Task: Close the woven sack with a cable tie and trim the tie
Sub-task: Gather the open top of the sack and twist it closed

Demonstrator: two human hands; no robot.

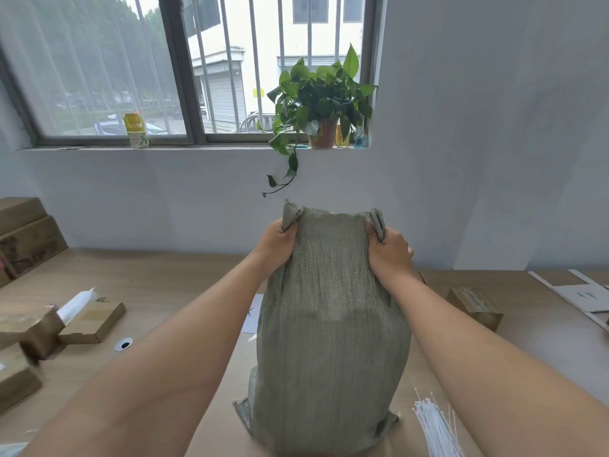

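**Sack held upright by both top corners**

A grey-green woven sack (333, 324) stands upright near the middle of the tabletop (158, 285), its base toward the near edge. The left hand (278, 240) is clamped on the sack's upper left corner, and the right hand (389, 250) is clamped on the upper right corner; the mouth between them is stretched flat and not tied.

A bundle of white ties (435, 427) lies at the near edge, just right of the sack's base. A sheet of paper (252, 313) shows behind the sack on its left. Cardboard boxes (94, 319) sit along the left edge, one with a white roll (77, 303) sticking out; a small box (474, 306) sits toward the right edge, with flat card (580, 295) at the far right corner. A round cable hole (123, 344) is set in the wood-grain surface.

Behind the tabletop is a pale wall with a barred window (197, 67). On the sill stand a yellow bottle (135, 130) and a potted plant (321, 103) trailing a vine down the wall.
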